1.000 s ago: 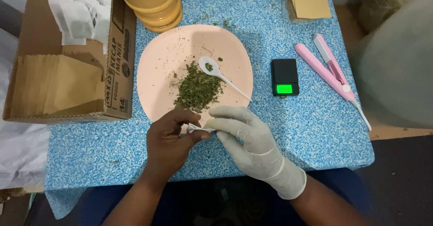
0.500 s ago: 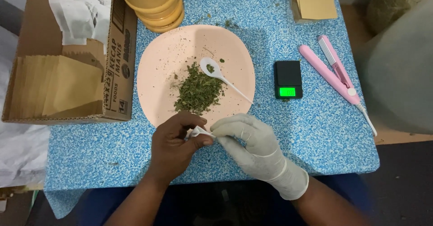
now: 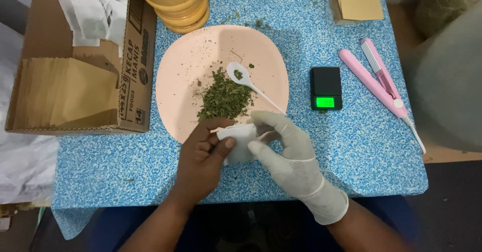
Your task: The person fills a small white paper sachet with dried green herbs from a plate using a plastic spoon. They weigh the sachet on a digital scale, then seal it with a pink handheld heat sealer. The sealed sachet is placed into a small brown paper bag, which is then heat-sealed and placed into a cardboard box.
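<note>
I see a brown cardboard box [image 3: 80, 71] with a printed side panel at left, holding tan packets and white sachets. My bare left hand [image 3: 203, 156] and gloved right hand [image 3: 286, 154] both pinch a small white sachet [image 3: 240, 142] at the pink plate's [image 3: 186, 66] near rim, beside the dried herbs [image 3: 224, 98]. Since a moment ago the sachet looks spread wider.

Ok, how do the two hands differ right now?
The left hand is bare; the right hand wears a whitish glove. The left hand pinches the small white bag from its left edge with curled fingers, while the right hand holds it from the right with fingers more spread. Both grip the same bag, over the near rim of the pink plate on the speckled blue table.
</note>
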